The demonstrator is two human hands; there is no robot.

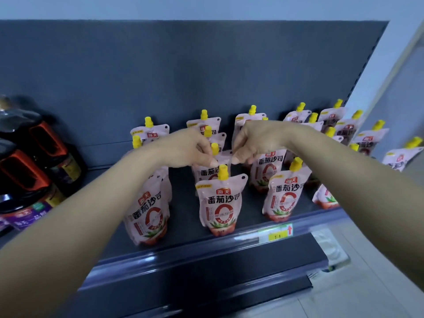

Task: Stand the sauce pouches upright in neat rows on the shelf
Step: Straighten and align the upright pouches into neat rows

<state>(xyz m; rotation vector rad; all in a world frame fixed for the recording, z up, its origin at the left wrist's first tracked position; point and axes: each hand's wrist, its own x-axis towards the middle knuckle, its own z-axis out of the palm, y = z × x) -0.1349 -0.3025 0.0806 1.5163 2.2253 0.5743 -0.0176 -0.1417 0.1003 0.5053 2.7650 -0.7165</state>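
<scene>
On shelf (206, 251), most sauce pouches (221, 203) stand in rough rows. Left hand (190, 149) and right hand (254, 141) pinch second-row pouch (223, 160) by its top corners. Right-side pouches lean, need straightening.

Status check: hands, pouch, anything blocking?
Left hand and right hand both pinching top edge of second-row pouch. Pouch upright. Front pouch close ahead, not blocking.

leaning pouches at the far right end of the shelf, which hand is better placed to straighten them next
The right hand, probably. Its arm enters from the right, and the leaning pouches lie beyond it on that side. The left hand would have to cross over the right arm. Both currently pinch the middle pouch.
</scene>
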